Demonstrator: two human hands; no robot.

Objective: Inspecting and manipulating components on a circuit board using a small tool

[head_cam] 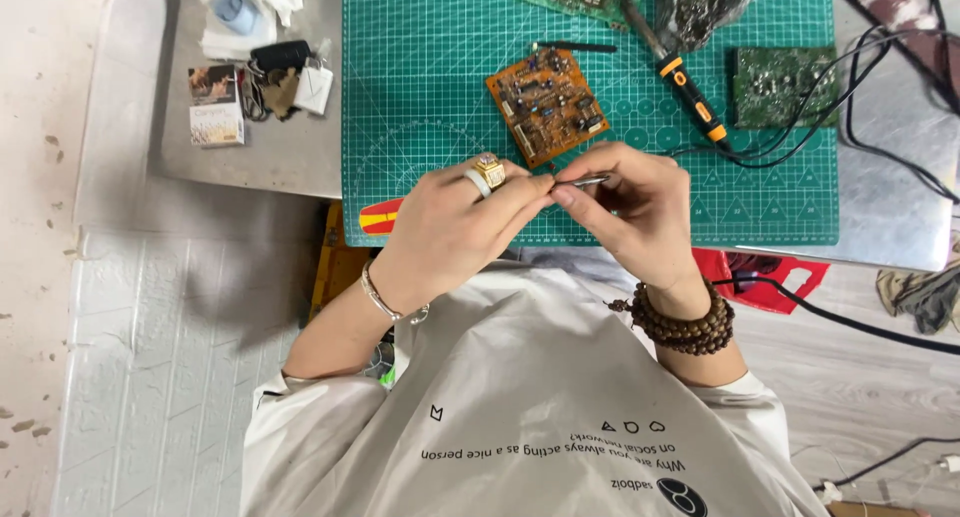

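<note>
Single view, head-worn camera, looking almost straight down from above the person. Their shirt front fills the bottom centre of the frame, so the far side of the bench lies toward the top edge. Medium-close range: both forearms and hands sit mid-frame, left hand left of centre, right hand right of centre. The green cutting mat spans the upper middle, cut off by the top edge. The grey table shows at upper left and right; pale floor runs down the left side and lower right. No second view to compare overlap.
</note>
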